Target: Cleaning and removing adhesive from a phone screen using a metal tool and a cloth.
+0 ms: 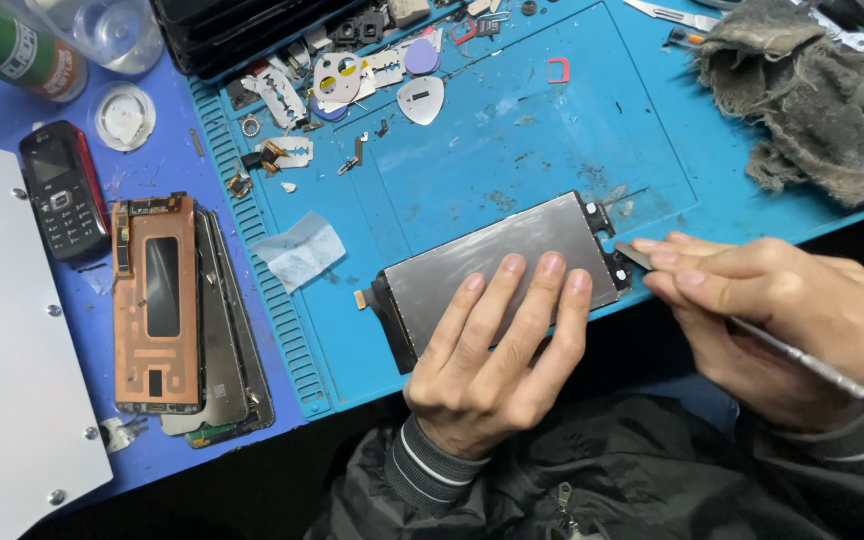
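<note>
On the blue silicone work mat (512, 140), the left hand (497, 350) presses flat, fingers spread, on the grey rectangular phone screen panel (497, 265) while the right hand (772, 315) pinches a thin metal pry tool (812, 365) at the panel's right edge; a shallow blade angle would best spare the panel.

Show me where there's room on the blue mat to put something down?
The biggest bare patch on the blue mat lies between the white picks, the grey rag and the screen panel. A smaller gap sits below the tissue scrap. The top left corner, full of small parts, is crowded.
</note>
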